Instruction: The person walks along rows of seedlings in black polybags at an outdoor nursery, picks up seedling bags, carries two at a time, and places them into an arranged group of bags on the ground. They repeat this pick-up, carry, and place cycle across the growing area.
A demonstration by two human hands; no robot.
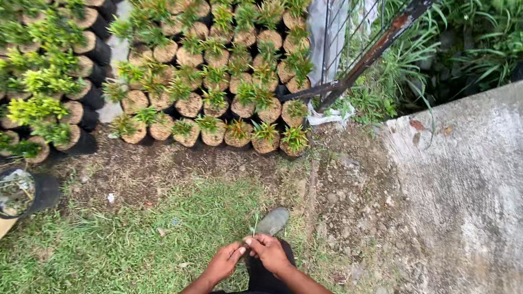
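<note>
Standing on the grass patch point(130, 244). Left hand point(224, 262) and right hand point(268, 251) meet in front of the body, fingertips pinched shut on a thin green shoot point(256, 225) that stands up between them. Likely a seedling being readied for potting. Rows of bagged seedlings point(215, 95) sit along the far edge of the grass, an empty black grow bag point(20, 194) at the left edge. Next move needs a light pinch; the stem looks fragile.

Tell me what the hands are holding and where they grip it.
Both the left hand and right hand pinch a thin green sprig at its lower end.
</note>
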